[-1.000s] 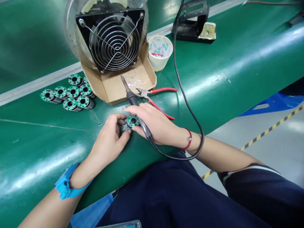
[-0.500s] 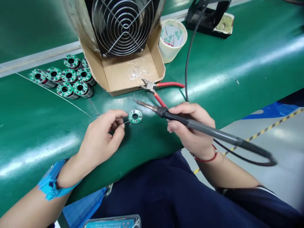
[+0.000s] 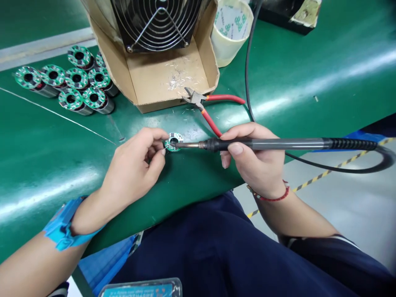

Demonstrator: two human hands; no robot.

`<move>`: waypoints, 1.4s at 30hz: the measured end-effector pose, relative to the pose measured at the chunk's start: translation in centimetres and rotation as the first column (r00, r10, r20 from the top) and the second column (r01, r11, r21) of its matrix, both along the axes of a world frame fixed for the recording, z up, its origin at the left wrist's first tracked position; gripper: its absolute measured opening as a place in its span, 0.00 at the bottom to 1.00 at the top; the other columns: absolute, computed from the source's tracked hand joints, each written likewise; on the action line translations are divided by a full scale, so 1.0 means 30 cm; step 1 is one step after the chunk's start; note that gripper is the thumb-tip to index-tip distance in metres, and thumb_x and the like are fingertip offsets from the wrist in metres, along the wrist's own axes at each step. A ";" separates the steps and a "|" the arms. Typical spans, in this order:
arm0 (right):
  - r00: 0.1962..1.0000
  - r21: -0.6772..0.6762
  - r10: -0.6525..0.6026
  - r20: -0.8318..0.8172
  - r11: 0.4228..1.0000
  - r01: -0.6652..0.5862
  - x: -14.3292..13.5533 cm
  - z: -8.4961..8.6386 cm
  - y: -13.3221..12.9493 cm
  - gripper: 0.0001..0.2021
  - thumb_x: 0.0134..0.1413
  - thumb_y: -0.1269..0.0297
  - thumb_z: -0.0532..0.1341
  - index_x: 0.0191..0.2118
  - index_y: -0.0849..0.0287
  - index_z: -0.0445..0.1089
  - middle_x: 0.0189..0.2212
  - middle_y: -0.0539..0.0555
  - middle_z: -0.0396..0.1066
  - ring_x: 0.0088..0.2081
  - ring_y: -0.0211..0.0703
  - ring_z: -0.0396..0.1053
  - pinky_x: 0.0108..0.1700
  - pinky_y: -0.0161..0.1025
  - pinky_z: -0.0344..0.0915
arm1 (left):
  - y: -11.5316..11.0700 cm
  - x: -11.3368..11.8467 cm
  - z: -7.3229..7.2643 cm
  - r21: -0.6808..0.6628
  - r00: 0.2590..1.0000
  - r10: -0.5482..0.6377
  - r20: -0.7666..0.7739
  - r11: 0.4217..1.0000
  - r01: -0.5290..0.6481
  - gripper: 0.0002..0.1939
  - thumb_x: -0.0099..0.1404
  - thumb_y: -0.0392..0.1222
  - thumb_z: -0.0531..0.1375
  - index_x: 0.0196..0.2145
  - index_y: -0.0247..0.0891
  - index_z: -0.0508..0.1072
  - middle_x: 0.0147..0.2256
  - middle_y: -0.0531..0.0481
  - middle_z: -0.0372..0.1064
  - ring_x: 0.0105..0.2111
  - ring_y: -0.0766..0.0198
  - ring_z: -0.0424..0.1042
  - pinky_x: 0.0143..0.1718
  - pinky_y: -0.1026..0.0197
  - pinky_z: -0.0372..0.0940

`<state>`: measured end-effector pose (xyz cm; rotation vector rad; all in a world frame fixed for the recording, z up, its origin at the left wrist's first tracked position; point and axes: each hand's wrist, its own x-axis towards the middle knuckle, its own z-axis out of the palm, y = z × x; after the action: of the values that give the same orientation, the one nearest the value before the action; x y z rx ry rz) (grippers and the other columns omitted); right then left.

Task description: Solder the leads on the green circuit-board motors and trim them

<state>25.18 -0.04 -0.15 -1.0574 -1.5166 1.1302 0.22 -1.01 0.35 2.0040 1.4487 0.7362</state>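
A small round green circuit board (image 3: 177, 136) with a dark centre hole lies on the green table, at the fingertips of my left hand (image 3: 136, 163). Thumb and fingers of that hand are closed on a thin wire that reaches the board's left side. My right hand (image 3: 255, 159) grips a soldering iron (image 3: 284, 143) by its dark handle. The iron's metal tip is over the board, at or near its centre hole; whether it touches cannot be made out. Red-handled cutters (image 3: 212, 121) rest just beyond, their jaws against the cardboard box's front edge.
Several cylinders topped with green ring boards (image 3: 76, 78) stand at the back left. A cardboard box (image 3: 139, 84) holds wire clippings before a fan (image 3: 159, 31). Right of it are a tape roll (image 3: 232, 33) and a black stand (image 3: 280, 18). The iron's cable (image 3: 248, 74) runs down the table.
The soldering iron has swung level and moved left, bringing its tip over the board. My left hand still holds the wire by the board. The whole view has shifted slightly.
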 end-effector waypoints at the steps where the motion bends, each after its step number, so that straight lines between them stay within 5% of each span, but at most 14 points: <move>1: 1.000 -0.002 -0.003 0.010 1.000 0.003 0.001 0.000 0.001 0.07 0.65 0.58 0.67 0.42 0.56 0.75 0.23 0.46 0.72 0.19 0.33 0.68 0.20 0.32 0.66 | 0.000 0.003 -0.002 -0.006 1.000 0.002 0.009 1.000 -0.002 0.13 0.67 0.30 0.57 0.48 0.36 0.72 0.33 0.57 0.72 0.31 0.76 0.70 0.34 0.74 0.65; 10: 0.997 0.036 -0.020 0.074 0.999 0.018 0.000 0.017 0.011 0.06 0.64 0.57 0.68 0.41 0.53 0.76 0.26 0.47 0.74 0.19 0.34 0.69 0.19 0.34 0.64 | 0.011 -0.009 -0.030 -0.200 0.996 0.027 0.087 0.980 -0.009 0.17 0.66 0.38 0.61 0.53 0.39 0.71 0.37 0.52 0.71 0.29 0.72 0.68 0.34 0.67 0.66; 14: 0.993 0.051 -0.027 0.111 0.998 0.021 -0.008 0.039 0.015 0.05 0.64 0.58 0.68 0.40 0.52 0.76 0.24 0.46 0.74 0.19 0.35 0.70 0.20 0.36 0.66 | 0.028 -0.007 -0.039 -0.182 0.999 -0.037 0.014 0.983 0.039 0.20 0.67 0.39 0.61 0.56 0.39 0.73 0.37 0.50 0.69 0.27 0.71 0.60 0.36 0.64 0.64; 23: 0.994 0.065 -0.009 0.112 0.998 0.002 -0.010 0.073 0.013 0.04 0.65 0.61 0.68 0.40 0.54 0.77 0.25 0.45 0.73 0.20 0.33 0.70 0.20 0.34 0.64 | 0.021 -0.004 -0.053 -0.173 0.999 -0.030 0.028 0.984 0.034 0.18 0.67 0.36 0.62 0.55 0.40 0.73 0.36 0.52 0.67 0.27 0.72 0.59 0.37 0.64 0.62; 28: 0.980 0.187 -0.187 0.066 0.967 0.172 0.001 0.049 0.057 0.05 0.65 0.59 0.67 0.40 0.53 0.76 0.27 0.47 0.71 0.22 0.33 0.69 0.22 0.33 0.63 | 0.023 -0.008 -0.046 -0.178 0.999 -0.032 0.011 0.983 0.034 0.18 0.67 0.38 0.61 0.55 0.39 0.72 0.37 0.51 0.67 0.28 0.71 0.59 0.37 0.63 0.63; 30: 0.941 0.352 -0.304 0.146 0.905 0.237 0.026 0.031 0.118 0.06 0.65 0.60 0.67 0.45 0.52 0.76 0.37 0.51 0.75 0.32 0.37 0.75 0.34 0.36 0.73 | 0.023 -0.006 -0.049 -0.171 1.000 -0.019 -0.009 0.985 0.017 0.22 0.67 0.40 0.62 0.58 0.38 0.70 0.40 0.49 0.67 0.29 0.70 0.61 0.36 0.63 0.64; 33: 0.821 0.486 -0.324 0.471 0.872 0.066 0.089 -0.001 0.227 0.19 0.68 0.61 0.63 0.61 0.55 0.71 0.56 0.57 0.74 0.56 0.47 0.73 0.64 0.46 0.68 | 0.021 0.000 -0.060 -0.120 0.997 -0.015 -0.081 0.993 0.005 0.28 0.66 0.43 0.65 0.62 0.37 0.67 0.45 0.46 0.70 0.39 0.64 0.69 0.40 0.62 0.66; 36: 0.823 0.348 -0.110 0.558 0.931 -0.112 0.147 -0.040 0.292 0.21 0.73 0.59 0.56 0.66 0.57 0.66 0.55 0.57 0.76 0.45 0.37 0.78 0.53 0.36 0.73 | 0.017 0.011 -0.069 -0.101 0.985 -0.041 -0.167 0.995 0.024 0.29 0.68 0.44 0.64 0.64 0.39 0.68 0.51 0.44 0.71 0.41 0.62 0.71 0.40 0.62 0.65; 38: 0.850 0.355 -0.090 0.518 0.927 -0.118 0.164 -0.072 0.291 0.19 0.73 0.57 0.57 0.64 0.55 0.66 0.56 0.59 0.75 0.50 0.39 0.78 0.56 0.37 0.72 | 0.015 0.016 -0.071 -0.122 0.983 -0.051 -0.177 0.992 0.029 0.25 0.70 0.44 0.62 0.63 0.41 0.70 0.51 0.45 0.71 0.34 0.67 0.68 0.37 0.63 0.64; 42: 0.726 0.388 -0.110 0.679 0.893 -0.227 0.159 -0.128 0.234 0.50 0.44 0.43 0.77 0.68 0.59 0.58 0.67 0.72 0.62 0.69 0.69 0.60 0.68 0.65 0.60 | 0.016 0.016 -0.066 -0.178 0.995 -0.021 -0.103 0.984 0.002 0.22 0.68 0.41 0.64 0.59 0.40 0.73 0.33 0.53 0.67 0.25 0.70 0.59 0.33 0.65 0.60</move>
<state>29.96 6.98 -3.99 -1.1575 -2.2795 0.3479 0.71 -0.54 -1.64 1.9356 1.5047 0.4846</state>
